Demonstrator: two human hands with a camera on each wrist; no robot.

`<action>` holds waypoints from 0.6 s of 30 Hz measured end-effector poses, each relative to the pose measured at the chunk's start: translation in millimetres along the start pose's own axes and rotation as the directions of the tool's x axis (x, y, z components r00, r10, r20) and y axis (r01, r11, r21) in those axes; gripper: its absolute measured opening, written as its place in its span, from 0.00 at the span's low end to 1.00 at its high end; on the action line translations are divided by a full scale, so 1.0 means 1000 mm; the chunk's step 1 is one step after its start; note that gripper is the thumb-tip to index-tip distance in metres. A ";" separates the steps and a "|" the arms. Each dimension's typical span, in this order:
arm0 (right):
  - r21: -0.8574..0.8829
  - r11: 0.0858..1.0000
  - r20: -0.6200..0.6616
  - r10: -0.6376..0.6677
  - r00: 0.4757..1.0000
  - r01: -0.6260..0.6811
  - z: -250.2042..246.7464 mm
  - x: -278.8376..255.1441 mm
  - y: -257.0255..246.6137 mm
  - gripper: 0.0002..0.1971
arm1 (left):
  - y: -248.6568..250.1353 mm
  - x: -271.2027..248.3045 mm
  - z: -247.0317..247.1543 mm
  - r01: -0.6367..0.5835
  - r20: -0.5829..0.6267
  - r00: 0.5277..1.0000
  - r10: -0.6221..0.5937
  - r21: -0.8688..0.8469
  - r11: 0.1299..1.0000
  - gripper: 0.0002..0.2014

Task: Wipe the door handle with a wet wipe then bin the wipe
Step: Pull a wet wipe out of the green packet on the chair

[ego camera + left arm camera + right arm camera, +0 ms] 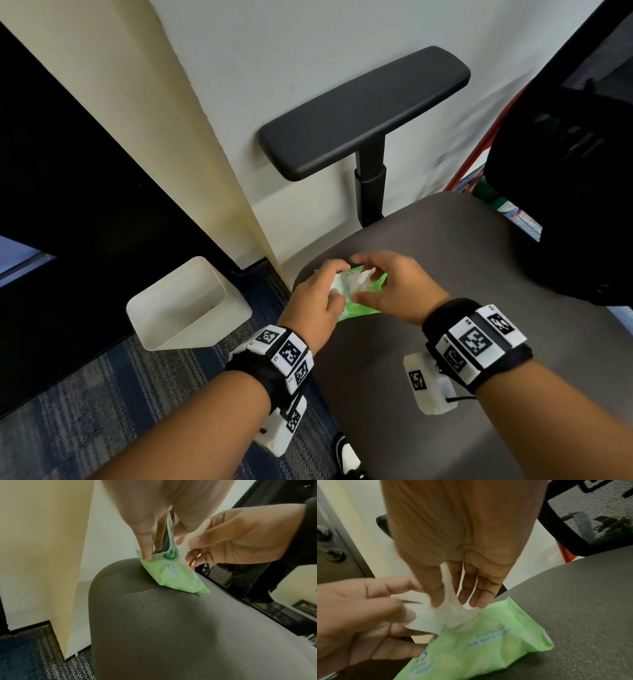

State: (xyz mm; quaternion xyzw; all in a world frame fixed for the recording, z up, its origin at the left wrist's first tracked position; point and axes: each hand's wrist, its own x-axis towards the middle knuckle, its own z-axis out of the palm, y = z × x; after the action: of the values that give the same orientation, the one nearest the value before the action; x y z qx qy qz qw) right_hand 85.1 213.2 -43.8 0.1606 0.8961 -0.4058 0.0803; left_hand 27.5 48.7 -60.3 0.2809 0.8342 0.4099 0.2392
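Note:
A green wet wipe pack (358,308) lies on the grey chair seat (479,308). My left hand (337,291) pinches the pack's white flap (423,620) back between thumb and finger, and another fingertip presses the pack's corner (145,555). My right hand (363,277) pinches a white wet wipe (450,609) that stretches up out of the pack's opening. In the left wrist view the wet wipe (193,535) shows as a white strip by the right hand (240,538). Dark round fittings (327,543) sit on the door at the left of the right wrist view, blurred.
A white bin (191,294) stands on the blue carpet left of the chair, beside the dark door (68,205) and cream door frame. The chair's black armrest (359,113) rises behind the pack, with the mesh backrest (582,171) at right.

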 end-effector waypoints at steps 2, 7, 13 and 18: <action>-0.062 0.998 -0.026 -0.027 0.999 0.025 0.005 0.005 0.003 0.07 | -0.001 0.001 0.002 -0.028 0.004 1.000 0.028 0.056 0.998 0.18; 0.055 0.998 -0.037 0.010 0.999 -0.008 0.008 0.006 0.007 0.06 | 0.003 0.005 0.009 -0.006 0.016 1.000 0.003 0.189 0.982 0.15; 0.108 0.988 -0.103 -0.099 0.990 0.110 0.007 0.002 0.011 0.08 | 0.004 0.016 0.023 0.050 -0.138 0.990 -0.003 0.338 0.940 0.08; 0.075 0.976 -0.144 -0.193 0.971 0.205 0.005 0.002 0.010 0.04 | 0.008 0.026 0.028 0.080 -0.172 0.985 -0.024 0.327 0.942 0.07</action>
State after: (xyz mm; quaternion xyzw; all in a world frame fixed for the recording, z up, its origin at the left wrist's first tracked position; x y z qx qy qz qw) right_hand 86.9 215.3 -54.6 0.1004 0.8920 -0.4398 -0.0293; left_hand 28.5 85.5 -74.2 0.2600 0.9156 0.2785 0.1290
